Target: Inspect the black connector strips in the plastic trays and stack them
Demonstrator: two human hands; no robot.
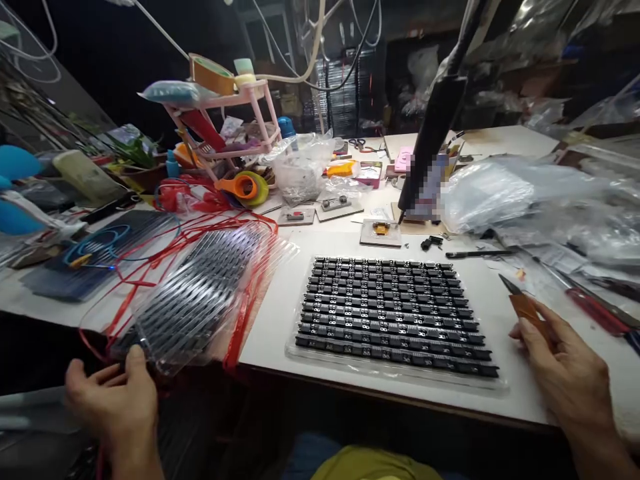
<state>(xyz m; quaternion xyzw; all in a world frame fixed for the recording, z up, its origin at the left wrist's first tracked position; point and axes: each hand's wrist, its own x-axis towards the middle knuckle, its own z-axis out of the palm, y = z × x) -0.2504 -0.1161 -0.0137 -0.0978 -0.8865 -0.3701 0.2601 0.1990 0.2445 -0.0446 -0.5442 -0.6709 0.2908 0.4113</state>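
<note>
My left hand [113,393] grips the near end of a stack of clear plastic trays [195,300] filled with small black parts and wrapped in red string; the stack overhangs the table's front edge. My right hand [555,363] holds a small cutter [520,300] with a brown handle and a dark pointed blade, at the right end of an open clear tray [395,313]. That tray lies flat on the white table [285,307] and holds several rows of small black components.
A pink rack [225,120] with tape rolls stands at the back left, with loose red string [185,200] beside it. Crumpled plastic bags [505,193] fill the right side. A black stand [435,127] rises behind the tray. Red-handled tools [595,307] lie at right.
</note>
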